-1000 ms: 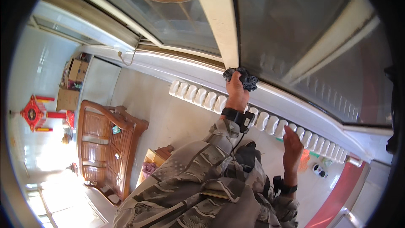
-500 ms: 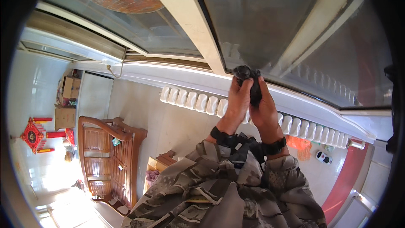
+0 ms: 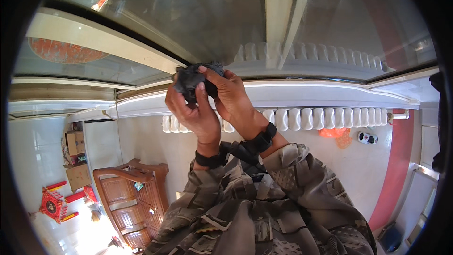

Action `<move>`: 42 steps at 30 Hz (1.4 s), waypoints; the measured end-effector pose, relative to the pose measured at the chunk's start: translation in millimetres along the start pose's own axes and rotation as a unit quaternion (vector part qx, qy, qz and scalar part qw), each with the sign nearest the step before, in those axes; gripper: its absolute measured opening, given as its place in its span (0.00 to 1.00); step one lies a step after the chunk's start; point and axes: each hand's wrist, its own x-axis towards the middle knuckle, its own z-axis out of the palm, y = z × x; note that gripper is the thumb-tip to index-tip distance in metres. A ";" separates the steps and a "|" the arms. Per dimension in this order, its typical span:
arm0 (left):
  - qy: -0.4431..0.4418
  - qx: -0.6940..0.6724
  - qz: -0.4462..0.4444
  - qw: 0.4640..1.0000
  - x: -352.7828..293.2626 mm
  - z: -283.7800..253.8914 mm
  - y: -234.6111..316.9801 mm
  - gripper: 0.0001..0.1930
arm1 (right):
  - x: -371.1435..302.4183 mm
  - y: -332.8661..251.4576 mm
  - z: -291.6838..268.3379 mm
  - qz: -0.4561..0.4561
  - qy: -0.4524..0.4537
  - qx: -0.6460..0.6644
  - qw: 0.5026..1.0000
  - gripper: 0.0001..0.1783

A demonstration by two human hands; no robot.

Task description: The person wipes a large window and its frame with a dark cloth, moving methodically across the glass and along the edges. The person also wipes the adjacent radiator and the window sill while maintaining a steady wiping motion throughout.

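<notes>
Together, left hand [image 3: 197, 117] and right hand [image 3: 232, 98] leaning leftward, each grip pinching crumpled dark cloth [image 3: 188, 81].

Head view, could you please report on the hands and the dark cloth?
Left hand and right hand both holding dark cloth. Cloth crumpled, beside window frame. White radiator below, not blocking.

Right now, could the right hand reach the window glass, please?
Probably yes: the window glass lies just beyond the right hand, with only the dark crumpled wad it shares with the left hand between.
</notes>
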 end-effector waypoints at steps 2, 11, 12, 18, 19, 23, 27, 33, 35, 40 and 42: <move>0.014 0.085 0.060 0.994 -4.7 10.7 -5.7 0.24 | 1.7 -5.9 -13.4 0.010 -0.016 0.036 0.999 0.06; 0.037 0.077 0.024 0.996 -51.0 58.8 -25.0 0.22 | 1.9 -29.8 -112.3 0.034 0.077 0.058 0.995 0.09; -0.016 0.103 0.033 0.994 -60.5 66.6 -27.1 0.22 | -10.2 -30.8 -128.7 -0.079 0.055 -0.165 0.982 0.10; -0.167 0.050 -0.016 0.985 -113.3 127.4 -24.4 0.23 | -51.1 -77.8 -208.9 -0.033 0.100 0.018 0.994 0.18; -0.165 0.029 -0.061 0.984 -117.3 130.5 -21.2 0.23 | -56.4 -80.4 -212.9 -0.034 0.185 0.017 0.982 0.19; -0.206 -0.099 -0.092 0.969 -103.6 111.0 -22.2 0.21 | -71.9 -68.5 -202.3 -0.142 0.124 -0.075 0.979 0.14; -0.158 -0.135 -0.131 0.969 -75.5 57.9 -48.3 0.21 | -56.1 -21.4 -168.6 -0.074 0.095 -0.065 0.991 0.15; 0.029 -0.002 -0.257 0.966 -52.8 54.0 -99.5 0.23 | 3.3 38.0 -129.0 -0.007 0.127 -0.031 0.991 0.21; 0.053 -0.002 -0.239 0.970 -58.7 69.6 -107.9 0.21 | 6.9 27.0 -134.2 -0.011 0.132 -0.042 0.990 0.21; 0.064 -0.020 -0.255 0.965 -73.5 87.8 -111.0 0.17 | -4.6 -9.2 -154.8 -0.017 0.184 -0.075 0.980 0.17; 0.060 -0.009 -0.240 0.969 -78.5 93.5 -106.2 0.16 | -10.3 -18.0 -161.7 -0.027 0.186 -0.081 0.979 0.17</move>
